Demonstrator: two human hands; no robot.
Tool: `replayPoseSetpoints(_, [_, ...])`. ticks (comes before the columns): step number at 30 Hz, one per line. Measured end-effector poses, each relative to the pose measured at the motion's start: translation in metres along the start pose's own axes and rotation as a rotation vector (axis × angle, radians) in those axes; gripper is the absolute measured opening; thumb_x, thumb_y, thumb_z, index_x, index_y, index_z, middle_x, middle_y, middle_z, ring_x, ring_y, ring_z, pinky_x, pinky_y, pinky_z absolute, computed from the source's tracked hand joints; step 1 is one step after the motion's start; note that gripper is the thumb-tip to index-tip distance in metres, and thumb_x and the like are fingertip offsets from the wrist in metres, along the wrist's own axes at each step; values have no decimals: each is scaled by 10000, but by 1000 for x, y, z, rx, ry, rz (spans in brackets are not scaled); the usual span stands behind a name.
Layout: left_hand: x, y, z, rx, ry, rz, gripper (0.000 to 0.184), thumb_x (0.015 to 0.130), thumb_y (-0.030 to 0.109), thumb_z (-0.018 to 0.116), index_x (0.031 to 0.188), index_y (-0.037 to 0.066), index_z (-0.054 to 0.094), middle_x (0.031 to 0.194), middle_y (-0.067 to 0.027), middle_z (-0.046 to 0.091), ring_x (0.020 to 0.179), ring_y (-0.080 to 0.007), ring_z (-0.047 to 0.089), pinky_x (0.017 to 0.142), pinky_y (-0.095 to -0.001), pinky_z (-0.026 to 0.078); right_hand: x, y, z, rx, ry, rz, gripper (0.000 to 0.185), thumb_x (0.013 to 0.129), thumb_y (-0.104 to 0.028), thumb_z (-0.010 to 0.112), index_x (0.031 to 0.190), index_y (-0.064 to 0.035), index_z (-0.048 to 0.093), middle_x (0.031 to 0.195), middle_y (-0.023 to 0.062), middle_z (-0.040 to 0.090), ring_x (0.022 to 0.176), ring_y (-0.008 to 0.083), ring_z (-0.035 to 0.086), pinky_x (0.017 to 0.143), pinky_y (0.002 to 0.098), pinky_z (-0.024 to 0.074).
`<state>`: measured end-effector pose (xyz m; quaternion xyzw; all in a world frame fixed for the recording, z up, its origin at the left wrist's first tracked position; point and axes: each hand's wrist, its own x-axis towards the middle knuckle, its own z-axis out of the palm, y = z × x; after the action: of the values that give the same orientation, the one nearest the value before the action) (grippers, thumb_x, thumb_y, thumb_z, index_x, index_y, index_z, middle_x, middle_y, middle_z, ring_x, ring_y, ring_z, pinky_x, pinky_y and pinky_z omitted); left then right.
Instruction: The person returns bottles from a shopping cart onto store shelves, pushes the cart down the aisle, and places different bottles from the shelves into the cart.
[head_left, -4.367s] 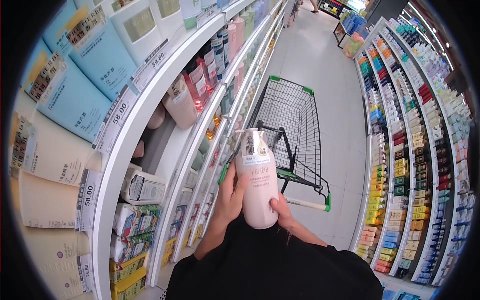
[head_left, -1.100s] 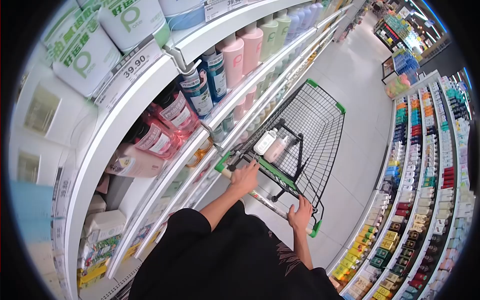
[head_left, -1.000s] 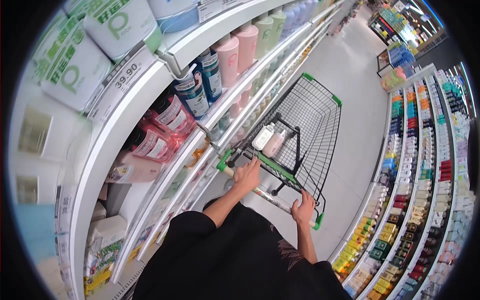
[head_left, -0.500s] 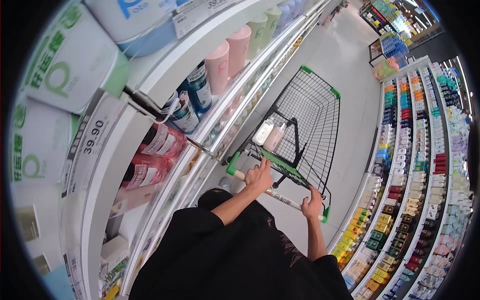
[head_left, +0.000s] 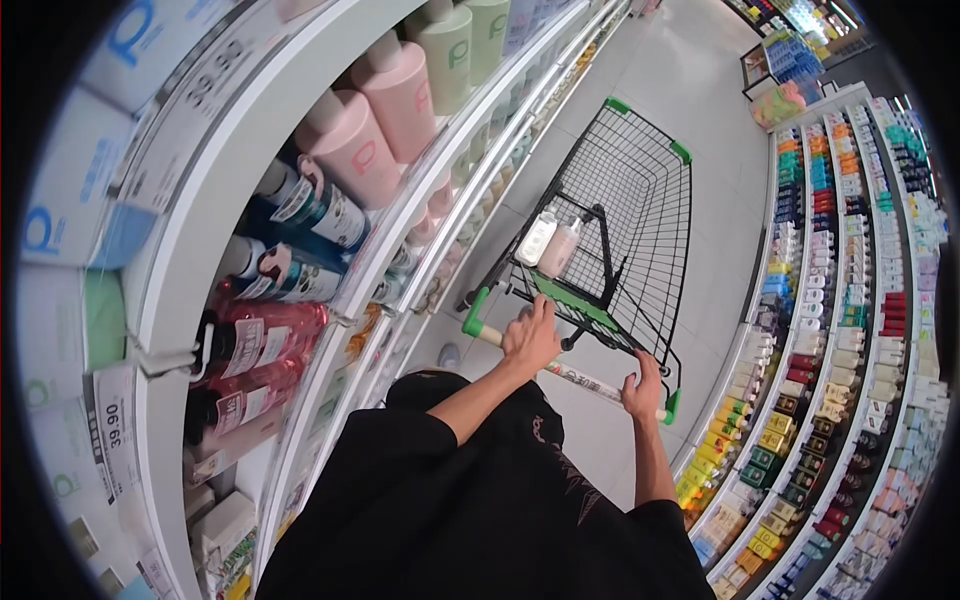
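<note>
Both my hands are on the handlebar of a wire shopping cart (head_left: 640,180) with green corners. My left hand (head_left: 531,338) is wrapped over the bar near its left green end. Toward the right end, my right hand (head_left: 642,388) curls round the same bar (head_left: 585,382). A white bottle (head_left: 537,238) and a pale pink bottle (head_left: 560,248) lie side by side in the cart close to the handle. The large basket beyond them shows only bare wire mesh.
Close on my left runs a shelf (head_left: 180,270) with pink pump bottles (head_left: 350,148), dark blue bottles (head_left: 318,215) and red bottles (head_left: 268,335). Another shelf (head_left: 800,400) full of bottles and boxes curves along the right. Tiled floor (head_left: 690,90) stretches ahead between them.
The shelf on the left has slid back past me, bringing more pink and green bottles near. Both hands stay on the cart's handlebar, and the two bottles stay in place.
</note>
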<state>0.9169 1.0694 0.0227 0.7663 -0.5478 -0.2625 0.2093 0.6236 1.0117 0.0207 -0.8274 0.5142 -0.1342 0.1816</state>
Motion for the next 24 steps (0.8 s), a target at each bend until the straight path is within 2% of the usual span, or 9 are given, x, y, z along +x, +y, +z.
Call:
replayPoseSetpoints(4, [21,10,14,4,112,2,487,799,170,659,1234,25,495,1193,-145,492,947,-336,651,728,-475,568,19,12,-8,-14,25,-30,533,757,-45,530,1287,-16,572,1299,234,582,1244,409,524,1088,454,396])
replayPoseSetpoints(7, [44,27,5,27,25,-28,495,797,176,662,1238,30,491,1207,-142,487,979,-326,644,736,-471,568,40,24,-17,11,-23,1,533,765,-48,532,1296,-16,566,1303,241,575,1261,414,509,1092,452,394])
replayPoseSetpoints(13, [88,43,13,66,-63,-119,519,786,206,676,1253,53,507,1319,-166,466,896,-327,673,720,-475,565,80,44,-22,15,-85,9,562,775,-67,545,1327,38,510,1331,257,539,1287,426,470,1113,472,361])
replayPoseSetpoints(16, [108,51,11,118,31,-118,489,788,204,664,1236,66,524,1341,-148,468,873,-310,680,721,-463,564,102,53,-29,12,-161,32,612,783,-81,561,1375,39,462,1359,246,504,1313,422,427,1114,467,357])
replayPoseSetpoints(18, [118,56,5,33,33,-115,452,819,165,598,1263,82,579,1431,-161,496,1001,-318,678,805,-461,561,112,54,-32,25,-179,22,622,782,-84,563,1380,46,449,1361,247,492,1317,421,411,1116,470,350])
replayPoseSetpoints(19, [122,56,5,34,43,-136,452,819,165,598,1263,82,579,1431,-161,496,1001,-318,678,805,-461,561,117,57,-33,30,-186,26,633,782,-87,565,1386,53,436,1364,247,481,1321,421,395,1118,472,344])
replayPoseSetpoints(21, [129,53,3,-253,195,-169,366,843,98,587,1205,59,619,1325,-157,582,995,-319,677,790,-445,552,124,71,-33,22,-204,-24,643,780,-93,570,1389,58,429,1367,252,472,1319,426,388,1119,477,339])
replayPoseSetpoints(22, [135,54,-12,-245,209,-185,366,843,98,587,1205,59,619,1325,-157,582,995,-319,677,790,-445,552,128,75,-31,14,-206,-57,653,778,-98,576,1391,64,422,1370,257,463,1317,430,381,1119,482,334])
replayPoseSetpoints(24, [139,56,-52,-327,842,-128,302,823,20,588,1117,21,659,1183,-161,668,1060,-337,662,784,-394,550,135,82,-33,37,-217,-79,665,774,-105,584,1393,74,417,1373,267,453,1315,437,373,1118,490,327])
